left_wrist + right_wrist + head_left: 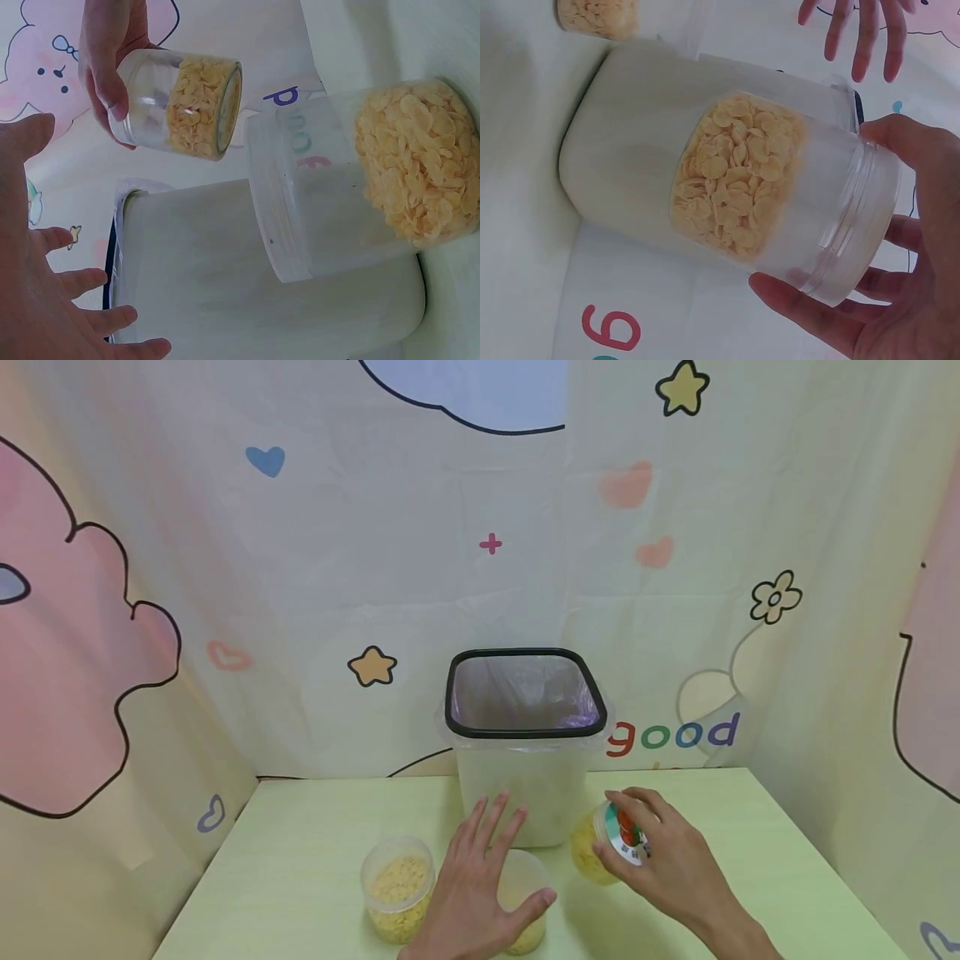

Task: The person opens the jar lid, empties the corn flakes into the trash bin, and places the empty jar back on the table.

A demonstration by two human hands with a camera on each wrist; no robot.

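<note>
My right hand [671, 860] grips a clear jar [739, 180] of pale yellow flakes around its top end. The jar is tilted, and a green, white and red label shows on its lid in the head view. In the left wrist view this held jar [202, 109] hangs above the table. My left hand [476, 893] has its fingers spread and holds nothing. It hovers near a second jar of flakes [528, 868], partly covering it in the head view. A third jar of flakes [397, 885] stands to the left of that hand.
Behind the jars, a pale bin [525, 785] with a black rim and a clear liner stands at the table's back edge. The light green table [300, 843] is enclosed by printed cloth [360, 543] at the back and sides.
</note>
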